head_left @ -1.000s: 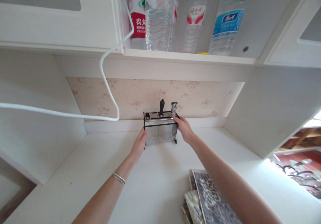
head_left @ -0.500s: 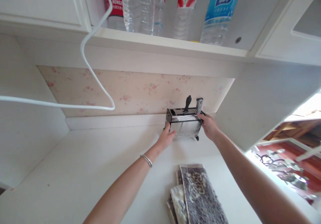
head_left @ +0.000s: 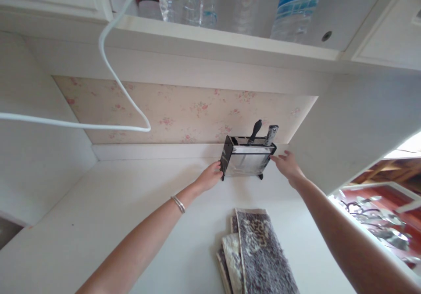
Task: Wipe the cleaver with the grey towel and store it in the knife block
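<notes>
A knife block with a see-through front and black ends stands on the white counter against the back wall. Two handles rise from its slotted top: a black one and a grey-and-black speckled one. My left hand, below a silver bracelet, lies with its fingers against the block's left end, not wrapped round it. At the right end is my right hand, fingers spread and the fingertips at or just beside the edge; contact there is unclear.
Folded grey-and-cream towels lie on the counter nearer me. A shelf with several plastic bottles overhangs the back. A white cable hangs across the left. A side panel closes the right.
The knife block has gone rightward along the back wall, close to the right panel. My right hand has loosened and drawn off its end; my left has slid from its front corner to the side.
</notes>
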`<state>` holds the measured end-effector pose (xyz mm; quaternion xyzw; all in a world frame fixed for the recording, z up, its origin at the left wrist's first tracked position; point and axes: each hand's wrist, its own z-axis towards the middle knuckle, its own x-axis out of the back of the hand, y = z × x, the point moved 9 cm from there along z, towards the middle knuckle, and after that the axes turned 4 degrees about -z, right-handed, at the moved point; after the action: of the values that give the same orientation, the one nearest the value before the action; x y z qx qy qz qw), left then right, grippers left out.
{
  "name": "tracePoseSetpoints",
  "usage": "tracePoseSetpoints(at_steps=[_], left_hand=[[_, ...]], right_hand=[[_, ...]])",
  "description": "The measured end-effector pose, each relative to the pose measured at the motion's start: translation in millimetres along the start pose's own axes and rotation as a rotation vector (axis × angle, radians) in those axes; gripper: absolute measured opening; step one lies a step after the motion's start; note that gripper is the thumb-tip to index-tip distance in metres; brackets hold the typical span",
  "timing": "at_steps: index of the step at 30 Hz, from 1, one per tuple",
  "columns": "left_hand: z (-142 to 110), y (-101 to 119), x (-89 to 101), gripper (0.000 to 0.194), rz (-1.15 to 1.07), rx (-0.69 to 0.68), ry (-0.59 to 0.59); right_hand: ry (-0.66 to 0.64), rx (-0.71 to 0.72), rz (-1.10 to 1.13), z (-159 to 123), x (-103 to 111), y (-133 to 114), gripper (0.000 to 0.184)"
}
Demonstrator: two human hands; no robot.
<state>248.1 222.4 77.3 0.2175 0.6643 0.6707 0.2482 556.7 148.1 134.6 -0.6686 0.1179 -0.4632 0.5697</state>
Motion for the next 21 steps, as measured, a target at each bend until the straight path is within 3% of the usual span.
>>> tracePoseSetpoints(at_steps=[2, 4, 8, 10, 13, 16, 21], left_hand=[[-35, -8, 21.9, 0.04, 0.006, 0.064, 0.053], [-76, -11, 43.0, 0.034, -0.001, 0.097, 0.101], [-159, -20, 91.4, 0.023, -0.057, 0.115, 0.331], [-194, -33, 108.5, 0.022, -0.083, 0.149, 0.416], [-235, -55, 123.3, 0.022, -0.109, 0.205, 0.473], [-261, -67, 132.3, 0.021, -0.123, 0.233, 0.485], [-276, -68, 139.1, 0.019, -0.117, 0.224, 0.399]], right_hand=[[-0.029, 0.046, -0.194, -20, 9, 3, 0.078], [-0.156, 0.08, -0.342, -62, 3, 12, 0.06], [-0.432, 0.213, -0.45, -201, -39, 41, 0.053], [-0.431, 0.363, -0.588, -269, -61, 53, 0.057], [-0.224, 0.526, -0.785, -326, -73, 65, 0.063], [-0.158, 0.62, -0.874, -331, -75, 72, 0.055], [-0.143, 0.613, -0.993, -264, -51, 87, 0.052]])
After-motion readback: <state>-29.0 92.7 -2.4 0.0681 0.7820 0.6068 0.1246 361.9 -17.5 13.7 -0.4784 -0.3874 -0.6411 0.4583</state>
